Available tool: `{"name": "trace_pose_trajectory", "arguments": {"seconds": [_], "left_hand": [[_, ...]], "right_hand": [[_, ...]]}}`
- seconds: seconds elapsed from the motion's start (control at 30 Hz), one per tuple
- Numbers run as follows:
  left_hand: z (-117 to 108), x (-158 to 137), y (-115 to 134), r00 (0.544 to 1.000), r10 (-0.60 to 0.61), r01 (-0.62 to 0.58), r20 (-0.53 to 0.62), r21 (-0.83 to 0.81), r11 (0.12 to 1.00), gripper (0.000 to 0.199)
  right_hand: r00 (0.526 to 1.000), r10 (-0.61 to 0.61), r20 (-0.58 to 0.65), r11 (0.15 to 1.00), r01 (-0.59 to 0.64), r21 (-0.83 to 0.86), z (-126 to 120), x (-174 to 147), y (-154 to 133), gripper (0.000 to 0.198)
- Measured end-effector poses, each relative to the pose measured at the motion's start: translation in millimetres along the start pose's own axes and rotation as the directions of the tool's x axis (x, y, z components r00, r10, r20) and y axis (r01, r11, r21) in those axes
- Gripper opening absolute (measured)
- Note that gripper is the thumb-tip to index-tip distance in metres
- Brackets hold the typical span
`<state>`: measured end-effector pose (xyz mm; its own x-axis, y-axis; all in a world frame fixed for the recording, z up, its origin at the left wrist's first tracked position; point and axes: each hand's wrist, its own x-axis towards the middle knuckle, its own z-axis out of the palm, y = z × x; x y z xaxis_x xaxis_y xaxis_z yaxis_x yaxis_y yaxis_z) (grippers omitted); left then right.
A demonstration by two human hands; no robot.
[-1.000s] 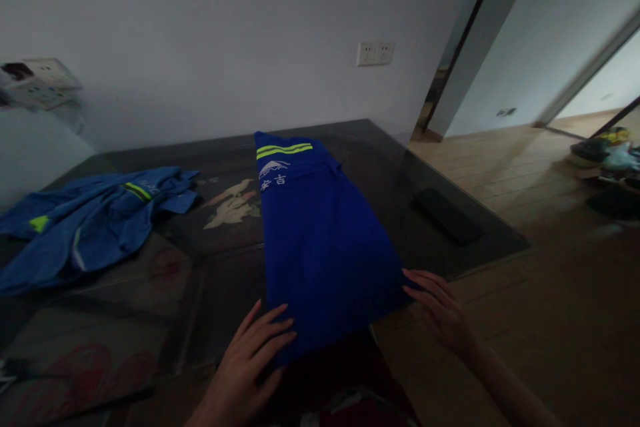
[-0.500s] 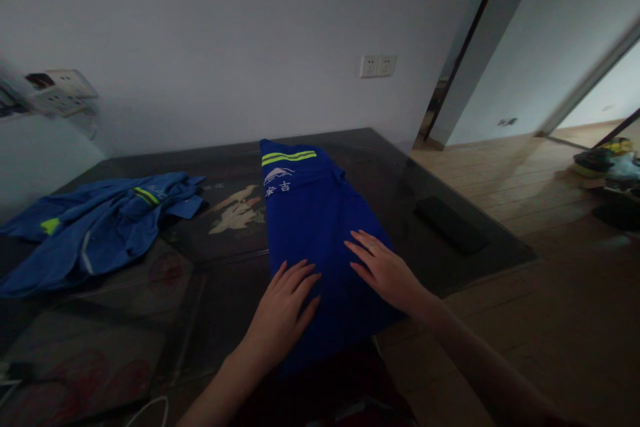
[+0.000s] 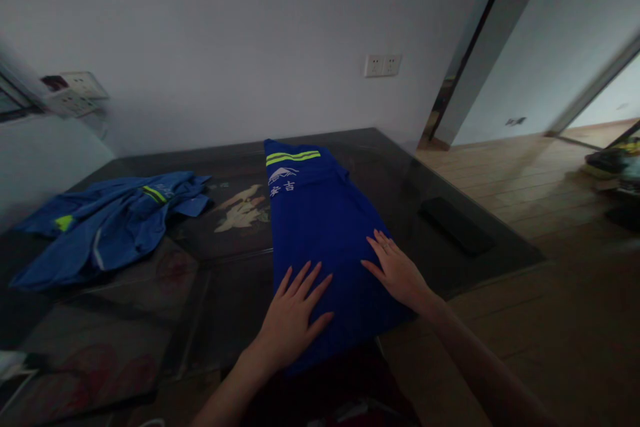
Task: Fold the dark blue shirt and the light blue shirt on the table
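Observation:
A bright blue garment (image 3: 325, 227), folded into a long strip, lies on the dark table in front of me. Yellow-green reflective stripes and white printing show at its far end, and its near end reaches the table's front edge. My left hand (image 3: 295, 313) rests on the strip's near left part, fingers spread and palm down. On the near right edge lies my right hand (image 3: 397, 273), its fingers stretched out over the cloth. Neither hand grips anything.
Another blue garment (image 3: 125, 220) lies loosely crumpled on the left of the dark table (image 3: 230, 293). A black oblong object (image 3: 456, 225) lies to the right. Behind the table stands a wall with sockets (image 3: 383, 65). Wooden floor (image 3: 510, 180) extends on the right.
My left hand has spread its fingers wider on the cloth. My right hand has shifted slightly toward the right edge of the strip. The view has turned a little to the left.

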<state>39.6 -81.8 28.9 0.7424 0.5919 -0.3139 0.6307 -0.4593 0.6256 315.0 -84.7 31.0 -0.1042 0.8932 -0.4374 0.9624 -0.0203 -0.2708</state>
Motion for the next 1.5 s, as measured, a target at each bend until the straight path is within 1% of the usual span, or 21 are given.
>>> {"name": "trace_pose_trajectory", "arguments": {"seconds": [0.1,0.2,0.3,0.4,0.47,0.5,0.57,0.6,0.67,0.7,0.77,0.87,0.9,0.97,1.0,1.07,1.13,1.2,1.27,1.37,1.5], "left_hand": [[2.9,-1.3,1.4,0.999,-0.006,0.006,-0.036,0.005,1.000,0.060],[4.7,-2.7,2.9,0.997,-0.011,0.011,-0.076,-0.003,1.000,0.060],[3.4,-3.1,3.5,0.997,-0.018,0.015,-0.077,-0.044,0.999,0.060],[-1.5,-2.5,1.9,0.996,-0.040,0.027,-0.076,-0.163,0.986,0.049],[-6.5,-2.7,-1.1,0.991,-0.082,0.045,-0.107,-0.311,0.949,0.038],[-9.2,-3.5,-3.4,0.983,-0.124,0.062,-0.134,-0.395,0.917,0.034],[-14.5,-7.6,-9.7,0.950,-0.239,0.101,-0.201,-0.526,0.844,0.030],[-16.8,-11.2,-13.5,0.923,-0.303,0.124,-0.237,-0.561,0.818,0.029],[-19.8,-21.4,-21.2,0.862,-0.417,0.195,-0.289,-0.570,0.798,0.028],[-20.5,-27.7,-24.5,0.836,-0.461,0.243,-0.296,-0.555,0.796,0.028],[-20.5,-41.2,-28.4,0.811,-0.529,0.349,-0.250,-0.520,0.780,0.032],[-19.1,-57.0,-27.2,0.805,-0.581,0.477,-0.121,-0.449,0.755,0.035],[-18.8,-59.9,-25.6,0.795,-0.598,0.513,-0.102,-0.413,0.752,0.033],[-18.7,-61.6,-22.0,0.773,-0.624,0.562,-0.112,-0.334,0.757,0.026],[-18.8,-60.9,-20.4,0.771,-0.624,0.569,-0.125,-0.303,0.764,0.023],[-18.8,-57.8,-17.6,0.792,-0.596,0.547,-0.134,-0.279,0.789,0.023],[-17.9,-54.7,-14.9,0.824,-0.552,0.500,-0.126,-0.297,0.814,0.025],[-16.0,-53.4,-12.4,0.843,-0.525,0.467,-0.116,-0.326,0.822,0.026],[-13.5,-54.1,-10.2,0.847,-0.518,0.455,-0.119,-0.341,0.823,0.027],[-10.4,-57.4,-8.4,0.851,-0.511,0.446,-0.125,-0.343,0.827,0.026],[-8.3,-61.8,-7.4,0.864,-0.495,0.436,-0.096,-0.353,0.828,0.023]], "right_hand": [[1.000,-0.012,0.005,1.000,0.012,-0.011,-0.5,0.1,0.2,0.068],[1.000,-0.012,-0.024,1.000,0.013,0.011,-0.6,-0.4,0.6,0.063],[0.999,-0.008,-0.042,1.000,0.009,0.023,1.1,-1.3,2.0,0.058],[0.998,0.000,-0.070,0.997,0.005,0.075,3.7,-1.0,4.7,0.052],[0.994,0.010,-0.107,0.989,0.006,0.148,3.0,0.7,6.4,0.046],[0.991,0.019,-0.132,0.982,0.006,0.191,1.1,1.8,7.1,0.044],[0.980,0.057,-0.190,0.963,-0.004,0.268,-6.2,3.1,8.9,0.039],[0.972,0.089,-0.218,0.955,-0.021,0.296,-11.4,2.5,10.4,0.037],[0.955,0.168,-0.245,0.947,-0.088,0.308,-23.4,-2.7,15.5,0.032],[0.949,0.207,-0.240,0.948,-0.133,0.291,-29.6,-7.6,19.4,0.029],[0.946,0.263,-0.191,0.950,-0.219,0.225,-40.6,-21.0,28.7,0.027],[0.939,0.332,-0.087,0.941,-0.322,0.107,-52.2,-42.4,40.5,0.028],[0.933,0.355,-0.052,0.933,-0.351,0.075,-54.6,-47.6,42.4,0.029],[0.923,0.384,0.012,0.923,-0.384,0.036,-56.8,-53.6,42.8,0.036],[0.925,0.378,0.041,0.925,-0.379,0.036,-56.5,-54.5,41.8,0.039],[0.942,0.329,0.068,0.940,-0.333,0.073,-53.3,-53.8,39.7,0.040],[0.962,0.268,0.049,0.955,-0.272,0.117,-47.9,-52.3,39.6,0.037],[0.974,0.224,0.040,0.961,-0.227,0.155,-42.9,-51.8,41.8,0.035],[0.975,0.212,0.073,0.956,-0.222,0.193,-40.4,-52.1,44.9,0.033],[0.965,0.228,0.130,0.929,-0.256,0.269,-42.2,-52.3,46.2,0.031],[0.965,0.231,0.121,0.870,-0.260,0.419,-49.3,-49.3,41.1,0.031]]}}
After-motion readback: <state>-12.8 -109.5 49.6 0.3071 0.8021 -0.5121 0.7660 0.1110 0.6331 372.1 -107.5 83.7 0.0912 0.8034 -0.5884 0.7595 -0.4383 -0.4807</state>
